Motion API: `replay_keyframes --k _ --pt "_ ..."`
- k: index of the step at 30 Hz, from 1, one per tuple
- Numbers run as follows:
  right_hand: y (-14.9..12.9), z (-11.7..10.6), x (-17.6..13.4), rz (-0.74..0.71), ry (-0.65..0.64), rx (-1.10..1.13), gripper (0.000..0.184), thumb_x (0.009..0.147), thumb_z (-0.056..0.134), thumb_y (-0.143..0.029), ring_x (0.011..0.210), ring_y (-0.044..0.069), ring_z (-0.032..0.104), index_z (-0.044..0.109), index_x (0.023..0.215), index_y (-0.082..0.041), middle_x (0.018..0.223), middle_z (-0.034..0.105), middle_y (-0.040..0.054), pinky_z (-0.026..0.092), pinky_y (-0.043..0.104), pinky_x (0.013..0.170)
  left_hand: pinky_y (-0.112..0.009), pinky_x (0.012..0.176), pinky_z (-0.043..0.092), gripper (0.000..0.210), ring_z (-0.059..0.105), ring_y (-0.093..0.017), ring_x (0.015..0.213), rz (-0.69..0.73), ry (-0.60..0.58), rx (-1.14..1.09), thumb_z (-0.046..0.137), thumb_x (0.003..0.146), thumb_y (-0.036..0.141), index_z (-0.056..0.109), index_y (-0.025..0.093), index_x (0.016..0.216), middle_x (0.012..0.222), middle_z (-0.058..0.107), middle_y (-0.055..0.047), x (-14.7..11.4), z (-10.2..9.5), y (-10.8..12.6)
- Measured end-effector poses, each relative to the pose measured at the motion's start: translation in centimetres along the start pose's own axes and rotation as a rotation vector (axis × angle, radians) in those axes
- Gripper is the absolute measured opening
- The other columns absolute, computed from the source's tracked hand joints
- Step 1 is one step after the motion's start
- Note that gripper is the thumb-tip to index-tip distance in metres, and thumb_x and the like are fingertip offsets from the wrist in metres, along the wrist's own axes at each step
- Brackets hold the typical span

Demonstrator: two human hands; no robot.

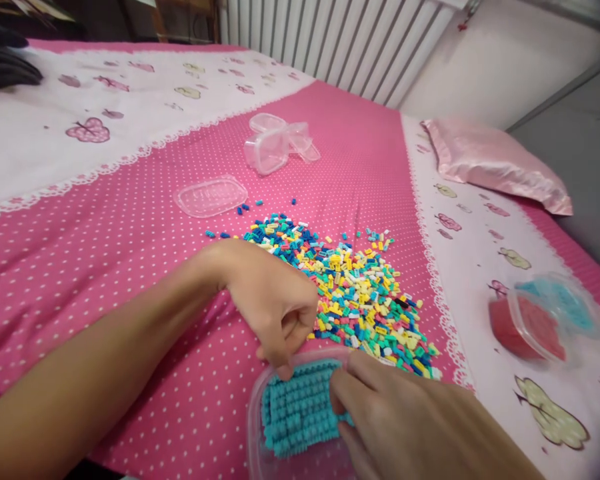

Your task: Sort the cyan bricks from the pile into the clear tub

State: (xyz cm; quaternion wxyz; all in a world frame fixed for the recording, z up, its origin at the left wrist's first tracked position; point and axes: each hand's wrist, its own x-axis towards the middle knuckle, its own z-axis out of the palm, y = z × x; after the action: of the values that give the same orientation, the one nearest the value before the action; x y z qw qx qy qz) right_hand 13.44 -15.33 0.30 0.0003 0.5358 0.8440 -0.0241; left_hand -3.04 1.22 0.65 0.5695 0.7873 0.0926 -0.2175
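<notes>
Rows of turquoise toy bricks (pixel 300 407) lie packed side by side in a clear plastic container (pixel 256 427) at the bottom of the view. My left hand (pixel 280 300) bends down over its far left rim, fingers curled, thumb and fingertip at the bricks' upper left corner. Whether a single brick is between them is hidden. From the right, my right hand (pixel 380 407) reaches over the container with its fingers curled against the right side of the turquoise bricks. Just beyond both hands spreads a heap of small mixed-colour bricks (pixel 360 287).
A clear lid (pixel 213 197) and clear empty containers (pixel 275 147) lie farther back on the pink dotted bedspread (pixel 170 220). At right are a container of red bricks (pixel 523 327) and one of blue bricks (pixel 565 303). A pink pillow (pixel 495 160) and a dark glove-like object (pixel 7 63) lie farther off.
</notes>
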Motion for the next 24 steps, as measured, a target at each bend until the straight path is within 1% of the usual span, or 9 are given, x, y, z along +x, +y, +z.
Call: replay_keyframes --k 3,6,9,12,15,17,19,21,24 --pt "0.1 -0.2 0.4 -0.034 -0.002 -0.002 0.021 0.073 0.058 -0.005 0.044 0.016 0.061 0.058 0.071 -0.026 0.065 0.067 -0.0029 0.023 0.032 0.041 -0.022 0.049 0.042 0.033 0.06 -0.013 0.052 -0.002 -0.008 0.005 0.086 0.071 0.033 0.064 0.019 0.05 0.052 0.066 0.0 -0.1 -0.1 0.0" --pt "0.2 -0.6 0.6 -0.064 -0.007 -0.008 0.023 0.073 0.057 -0.003 0.044 0.016 0.058 0.056 0.069 -0.025 0.064 0.066 -0.002 0.024 0.033 0.042 -0.021 0.052 0.045 0.025 0.064 -0.014 0.056 -0.026 0.019 -0.024 0.087 0.067 0.028 0.069 0.019 0.054 0.057 0.07 -0.001 -0.6 -0.5 -0.3" --pt "-0.1 -0.8 0.8 -0.078 0.004 -0.006 0.023 0.073 0.056 -0.003 0.046 0.017 0.061 0.058 0.071 -0.025 0.065 0.067 -0.0014 0.026 0.034 0.042 -0.022 0.054 0.046 0.013 0.066 -0.016 0.059 -0.074 0.128 -0.075 0.088 0.064 0.022 0.075 0.019 0.063 0.063 0.073 -0.002 -1.5 -1.4 -1.1" --pt "-0.6 -0.7 1.1 -0.067 0.002 -0.037 0.024 0.073 0.056 -0.001 0.044 0.017 0.061 0.058 0.07 -0.025 0.064 0.066 -0.0013 0.022 0.033 0.041 -0.022 0.053 0.043 0.016 0.063 -0.015 0.056 -0.087 0.254 -0.132 0.088 0.065 0.025 0.076 0.016 0.063 0.061 0.072 -0.004 -1.9 -2.4 -2.3" --pt "-0.9 -0.4 1.3 -0.047 -0.02 -0.068 0.026 0.072 0.058 0.0 0.04 0.017 0.06 0.056 0.065 -0.025 0.06 0.065 -0.0014 0.017 0.032 0.04 -0.022 0.052 0.037 0.023 0.057 -0.012 0.053 -0.048 0.39 0.004 0.08 0.076 0.032 0.071 0.016 0.062 0.058 0.068 -0.003 -1.5 -3.2 -3.3" --pt "-0.9 -0.4 1.3 -0.047 -0.017 -0.064 0.026 0.072 0.058 0.0 0.041 0.018 0.062 0.057 0.066 -0.025 0.061 0.066 -0.0014 0.017 0.032 0.04 -0.022 0.052 0.035 0.026 0.056 -0.012 0.053 -0.039 0.47 0.101 0.074 0.081 0.032 0.068 0.016 0.061 0.057 0.066 -0.001 -1.0 -3.5 -3.8" --pt "-0.5 -0.4 1.1 -0.057 -0.013 -0.059 0.025 0.071 0.059 0.0 0.042 0.019 0.063 0.057 0.07 -0.025 0.063 0.067 -0.0016 0.019 0.032 0.039 -0.023 0.054 0.035 0.025 0.058 -0.013 0.056 -0.035 0.509 0.12 0.072 0.081 0.031 0.066 0.017 0.061 0.059 0.066 -0.002 -0.7 -3.7 -4.0" --pt "0.0 -0.5 0.7 -0.058 0.004 -0.072 0.025 0.069 0.059 -0.002 0.04 0.02 0.062 0.056 0.071 -0.026 0.061 0.066 -0.0022 0.019 0.032 0.039 -0.024 0.057 0.037 0.023 0.06 -0.014 0.058 -0.037 0.518 0.109 0.073 0.08 0.029 0.065 0.017 0.062 0.06 0.066 -0.002 -0.6 -3.7 -4.1" --pt "0.8 -0.7 0.2 -0.071 -0.004 -0.074 0.023 0.069 0.059 -0.005 0.038 0.019 0.059 0.054 0.072 -0.027 0.06 0.064 -0.0028 0.019 0.031 0.038 -0.025 0.057 0.035 0.023 0.057 -0.013 0.057 -0.055 0.553 0.148 0.073 0.079 0.027 0.064 0.017 0.061 0.059 0.065 -0.001 -0.6 -3.7 -4.2"
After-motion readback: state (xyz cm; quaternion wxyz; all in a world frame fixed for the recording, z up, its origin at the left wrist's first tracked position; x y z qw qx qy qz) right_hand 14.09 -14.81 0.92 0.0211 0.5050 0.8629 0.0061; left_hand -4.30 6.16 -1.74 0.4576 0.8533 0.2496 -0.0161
